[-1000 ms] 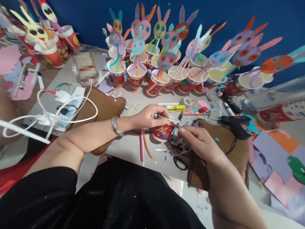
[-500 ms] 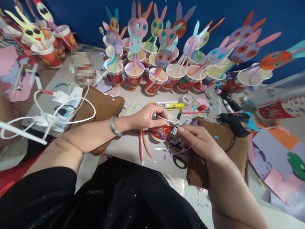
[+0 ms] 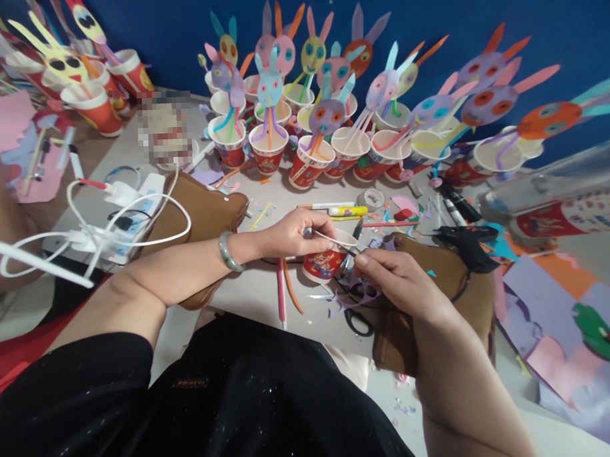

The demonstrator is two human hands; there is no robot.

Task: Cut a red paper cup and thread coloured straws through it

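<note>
My left hand (image 3: 301, 232), with a bangle on its wrist, is closed on the rim of a red paper cup (image 3: 320, 264). The cup is upright, low in front of my body. Opposite it, my right hand (image 3: 397, 278) pinches a thin dark metal tool (image 3: 348, 249), whose tip lies at the cup's rim; its exact kind is unclear. Below the cup rest a pink strip (image 3: 281, 296) and an orange strip (image 3: 293, 292). Black-handled scissors (image 3: 359, 323) lie among purple paper scraps under my right hand.
Paper cups with rabbit-faced spoons (image 3: 270, 90) crowd the back by a blue wall. A yellow marker (image 3: 348, 211) lies behind my cup. A black glue gun (image 3: 468, 248) rests at right. White cables (image 3: 134, 201) loop over a power strip at left; another person's arm (image 3: 5, 232) is beyond.
</note>
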